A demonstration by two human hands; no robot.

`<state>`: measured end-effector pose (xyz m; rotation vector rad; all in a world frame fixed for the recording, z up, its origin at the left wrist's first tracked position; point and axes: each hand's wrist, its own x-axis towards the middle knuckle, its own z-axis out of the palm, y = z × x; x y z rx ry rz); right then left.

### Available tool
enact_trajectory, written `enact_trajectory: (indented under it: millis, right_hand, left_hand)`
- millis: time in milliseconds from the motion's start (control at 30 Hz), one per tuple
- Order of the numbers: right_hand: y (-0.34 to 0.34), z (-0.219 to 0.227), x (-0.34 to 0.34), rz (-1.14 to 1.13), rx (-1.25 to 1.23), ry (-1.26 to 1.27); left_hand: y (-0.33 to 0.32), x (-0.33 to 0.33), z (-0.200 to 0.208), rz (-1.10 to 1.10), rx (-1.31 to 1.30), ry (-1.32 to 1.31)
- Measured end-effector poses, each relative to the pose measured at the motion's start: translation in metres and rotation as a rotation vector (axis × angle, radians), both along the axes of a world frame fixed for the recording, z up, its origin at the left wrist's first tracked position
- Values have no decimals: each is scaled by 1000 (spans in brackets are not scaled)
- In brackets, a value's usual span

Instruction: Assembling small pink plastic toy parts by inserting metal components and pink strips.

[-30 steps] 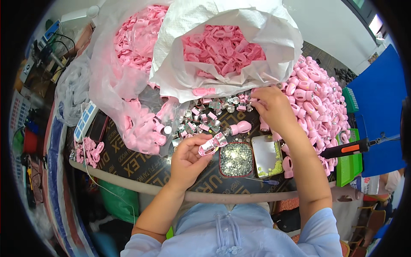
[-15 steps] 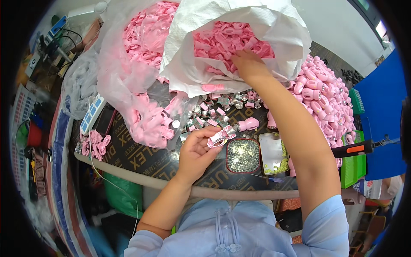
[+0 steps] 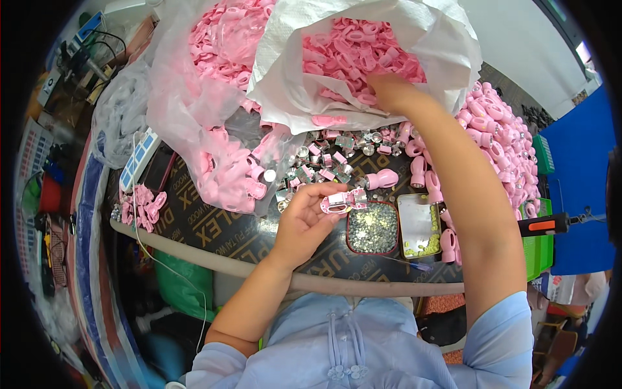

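Between the thumb and fingers of my left hand (image 3: 306,222) is a pink plastic shell half (image 3: 338,203) with a shiny metal-and-pink insert in it. My right hand (image 3: 390,93) reaches into the white woven sack (image 3: 282,97), among loose pink plastic shells (image 3: 353,55); its fingertips are hidden there, so I cannot make out what they hold. Just beyond my left hand lie several small silvery parts with pink pieces (image 3: 327,159). An assembled pink piece (image 3: 381,179) rests near the held shell. Close by stands a red-rimmed tray of small metal screws (image 3: 372,228).
A white tray with yellow-green bits (image 3: 418,227) stands beside the screw tray. On the right are a large pile of pink pieces (image 3: 495,136) and a hanging black-and-orange electric screwdriver (image 3: 543,225). A clear bag of pink parts (image 3: 227,175) spreads on the left, near a power strip (image 3: 139,159).
My right hand has shifted slightly right inside the sack. My left hand, still holding the shell half, has moved a little to the right. The view has shifted slightly.
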<state>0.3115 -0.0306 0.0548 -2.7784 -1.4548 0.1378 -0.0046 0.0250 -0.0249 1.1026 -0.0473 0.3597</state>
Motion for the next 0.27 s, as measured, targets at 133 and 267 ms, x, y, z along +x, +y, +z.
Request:
enact_trajectory:
  millis: [133,267]
  right_hand:
    - [-14,-6,20,60,252,-20]
    - [-39,-3,-9,46,780,-64]
  left_hand:
    - [-2,3,4,-34,-44,7]
    - [0,-1,1,-21,-42,56]
